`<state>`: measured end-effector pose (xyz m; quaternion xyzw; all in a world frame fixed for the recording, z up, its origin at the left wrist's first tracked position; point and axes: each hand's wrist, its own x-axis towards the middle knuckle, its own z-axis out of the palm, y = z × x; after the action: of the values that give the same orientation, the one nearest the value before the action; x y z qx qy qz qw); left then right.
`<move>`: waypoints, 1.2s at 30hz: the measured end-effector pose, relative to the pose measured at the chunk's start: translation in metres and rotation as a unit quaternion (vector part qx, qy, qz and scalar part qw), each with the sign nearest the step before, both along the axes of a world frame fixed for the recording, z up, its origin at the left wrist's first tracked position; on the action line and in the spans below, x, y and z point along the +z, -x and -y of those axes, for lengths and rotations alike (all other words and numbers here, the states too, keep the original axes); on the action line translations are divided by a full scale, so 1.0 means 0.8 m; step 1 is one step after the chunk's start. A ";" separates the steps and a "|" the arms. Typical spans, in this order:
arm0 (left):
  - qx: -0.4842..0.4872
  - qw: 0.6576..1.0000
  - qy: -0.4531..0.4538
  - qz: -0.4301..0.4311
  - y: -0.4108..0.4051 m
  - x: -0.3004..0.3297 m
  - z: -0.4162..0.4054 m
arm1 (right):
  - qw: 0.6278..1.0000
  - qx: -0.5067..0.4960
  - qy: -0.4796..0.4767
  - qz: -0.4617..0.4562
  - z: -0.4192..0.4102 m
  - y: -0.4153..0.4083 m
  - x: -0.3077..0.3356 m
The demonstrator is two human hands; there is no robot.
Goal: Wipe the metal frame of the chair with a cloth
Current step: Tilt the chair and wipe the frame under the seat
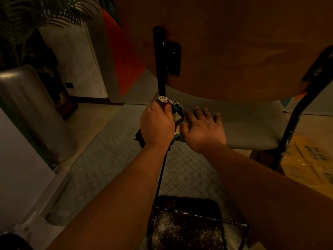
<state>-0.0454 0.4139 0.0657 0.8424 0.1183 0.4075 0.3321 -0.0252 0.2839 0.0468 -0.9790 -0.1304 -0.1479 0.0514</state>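
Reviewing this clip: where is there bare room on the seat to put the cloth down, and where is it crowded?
The grey seat is bare right of the right hand, up to the right frame tube. It is crowded at the seat's left edge: the left hand grips the cloth around the black frame tube, with the right hand flat beside it.
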 end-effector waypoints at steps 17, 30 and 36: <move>-0.037 0.997 -0.011 0.067 0.005 0.004 -0.020 | 1.000 0.004 -0.005 -0.001 0.002 -0.003 -0.002; -0.060 0.983 0.093 0.148 0.017 0.003 -0.022 | 1.000 0.004 -0.003 -0.006 0.003 -0.002 0.001; -0.079 0.990 0.052 0.102 -0.005 0.036 0.002 | 1.000 0.007 0.001 -0.004 0.004 -0.004 -0.002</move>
<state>-0.0414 0.4125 0.0947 0.7846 0.0378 0.4568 0.4174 -0.0223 0.2806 0.0455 -0.9787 -0.1373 -0.1431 0.0520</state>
